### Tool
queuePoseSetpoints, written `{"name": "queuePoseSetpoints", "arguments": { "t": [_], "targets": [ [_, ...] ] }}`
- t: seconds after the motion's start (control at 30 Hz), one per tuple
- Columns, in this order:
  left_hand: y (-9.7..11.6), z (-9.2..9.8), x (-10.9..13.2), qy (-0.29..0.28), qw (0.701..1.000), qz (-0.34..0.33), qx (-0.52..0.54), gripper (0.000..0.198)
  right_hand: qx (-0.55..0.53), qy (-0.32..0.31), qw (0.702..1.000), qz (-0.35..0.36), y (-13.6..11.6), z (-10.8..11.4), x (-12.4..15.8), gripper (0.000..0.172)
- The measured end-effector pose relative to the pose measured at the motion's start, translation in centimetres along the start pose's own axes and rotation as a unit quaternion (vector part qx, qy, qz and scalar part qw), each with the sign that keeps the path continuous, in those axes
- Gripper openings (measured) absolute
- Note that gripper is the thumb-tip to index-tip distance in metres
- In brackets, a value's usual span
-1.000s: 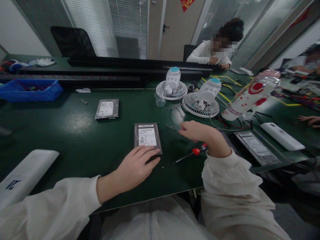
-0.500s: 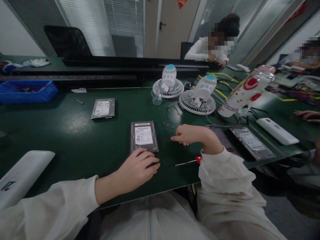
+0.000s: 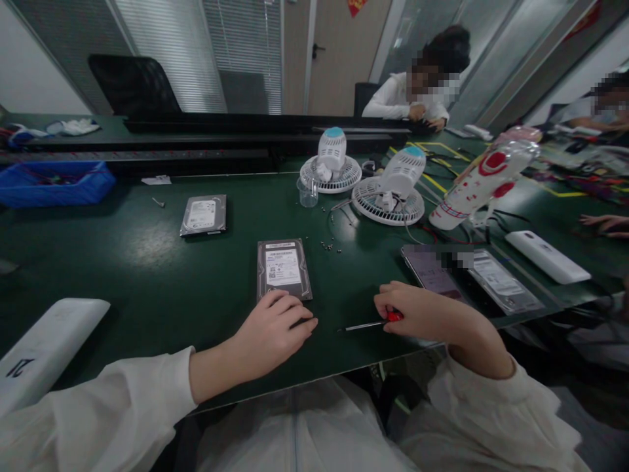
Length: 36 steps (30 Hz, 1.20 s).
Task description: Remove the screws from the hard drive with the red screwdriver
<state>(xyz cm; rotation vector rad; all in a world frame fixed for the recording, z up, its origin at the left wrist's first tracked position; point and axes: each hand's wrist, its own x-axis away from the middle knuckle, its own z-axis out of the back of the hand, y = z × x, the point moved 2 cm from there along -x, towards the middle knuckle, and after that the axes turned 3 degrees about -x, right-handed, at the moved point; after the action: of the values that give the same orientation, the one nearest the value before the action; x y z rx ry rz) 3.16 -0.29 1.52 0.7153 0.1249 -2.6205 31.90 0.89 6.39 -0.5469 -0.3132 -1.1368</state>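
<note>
A hard drive (image 3: 283,265) lies label up on the green table in front of me. My left hand (image 3: 278,328) rests at its near edge, fingers loosely spread and touching or just over that edge, not wrapped round it. To the right, my right hand (image 3: 407,311) has its fingers closed round the red handle of a screwdriver (image 3: 366,326). The screwdriver's shaft points left, low over the table; whether the tip touches cannot be seen. Several small screws (image 3: 328,247) are scattered beyond the drive, to its right.
A second hard drive (image 3: 203,215) lies back left; another drive (image 3: 504,280) and a phone (image 3: 432,272) lie right. Two white fans (image 3: 388,190), a clear cup (image 3: 308,193) and a patterned bottle (image 3: 484,180) stand behind. A blue bin (image 3: 54,187) sits far left. Other people work across and right.
My right hand has moved right and toward me, from near the screws to the screwdriver, and has closed on its handle. My left hand and the hard drive stay nearly in place.
</note>
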Motion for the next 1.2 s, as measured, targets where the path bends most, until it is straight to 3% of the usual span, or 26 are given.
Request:
{"name": "queuePoseSetpoints", "arguments": {
  "t": [0.17,0.37,0.67,0.8,0.87,0.93,1.07,1.1,1.13,1.2],
  "targets": [
    [0.1,-0.4,-0.5,-0.002,0.999,-0.005,-0.032,0.018,-0.044,0.06,0.997,0.015,0.3,0.4,0.2,0.012],
    [0.1,-0.9,-1.0,-0.005,0.998,-0.007,-0.064,0.011,-0.062,0.197,0.978,-0.038,-0.4,1.9,-2.2,0.019],
    [0.2,-0.9,-0.9,-0.008,0.998,0.009,-0.069,0.013,-0.076,0.241,0.966,-0.062,-4.0,1.7,-8.5,0.029],
    [0.0,0.1,-1.1,0.012,0.999,0.042,0.005,0.015,-0.068,0.259,0.961,-0.065,-4.1,1.3,-8.9,0.026],
    [-0.2,1.0,-1.3,0.032,0.99,0.101,0.095,0.015,-0.07,0.285,0.954,-0.055,-4.1,1.4,-8.4,0.023],
    [-0.4,1.9,-1.7,0.046,0.951,0.189,0.241,0.017,-0.078,0.326,0.942,-0.02,-4.3,1.5,-7.4,0.017],
    [-0.6,2.5,-2.4,0.063,0.779,0.363,0.507,0.02,-0.121,0.368,0.912,0.134,-5.9,1.3,-4.4,0.007],
    [-0.5,2.4,-2.5,0.06,0.736,0.394,0.547,0.021,-0.14,0.375,0.896,0.192,-6.5,1.1,-3.6,0.007],
    [-0.4,2.3,-2.5,0.057,0.699,0.419,0.576,0.022,-0.176,0.393,0.858,0.281,-7.1,1.0,-2.8,0.006],
    [0.0,1.9,-2.4,0.045,0.644,0.453,0.616,0.024,-0.197,0.413,0.807,0.373,-8.1,0.5,-1.7,0.009]
  ]
}}
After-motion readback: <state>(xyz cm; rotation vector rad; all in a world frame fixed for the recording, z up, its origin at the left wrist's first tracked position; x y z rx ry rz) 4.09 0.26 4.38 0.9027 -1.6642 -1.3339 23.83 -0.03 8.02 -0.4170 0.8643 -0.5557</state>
